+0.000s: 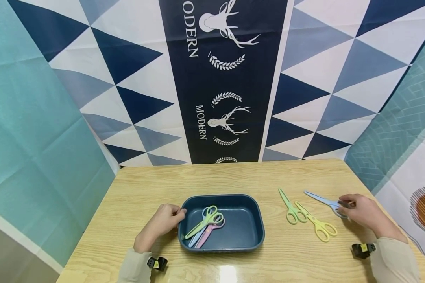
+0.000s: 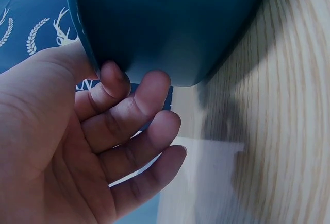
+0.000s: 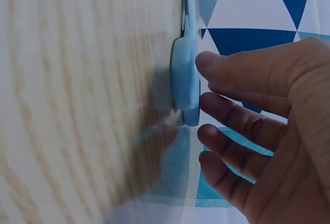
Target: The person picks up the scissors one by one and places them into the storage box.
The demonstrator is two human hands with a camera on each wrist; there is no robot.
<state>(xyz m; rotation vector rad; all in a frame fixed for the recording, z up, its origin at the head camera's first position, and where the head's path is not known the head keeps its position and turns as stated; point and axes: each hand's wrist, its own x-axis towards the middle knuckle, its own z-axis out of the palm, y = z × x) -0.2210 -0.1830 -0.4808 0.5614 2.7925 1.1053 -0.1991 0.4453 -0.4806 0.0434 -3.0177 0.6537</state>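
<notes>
A dark blue tray [image 1: 233,249] stands on the table with green scissors [image 1: 198,228], blue scissors [image 1: 195,238] and pink scissors [image 1: 206,235] piled at its left end. My left hand [image 1: 165,218] pinches the tray's left rim; in the left wrist view the thumb goes behind the wall [image 2: 165,23] while the fingers lie outside. Over at the right, my right hand [image 1: 361,210] hovers by the handles of another pair of blue scissors [image 1: 322,199]. The right wrist view shows its fingertips [image 3: 209,59] close beside the handle [image 3: 184,74], loosely bent and not around it.
Another pair of green scissors [image 1: 289,206] and yellow scissors [image 1: 316,224] lie between the tray and my right hand. The wooden table [image 1: 156,181] ends at a patterned cloth backdrop [image 1: 226,82], with more cloth hanging at both sides.
</notes>
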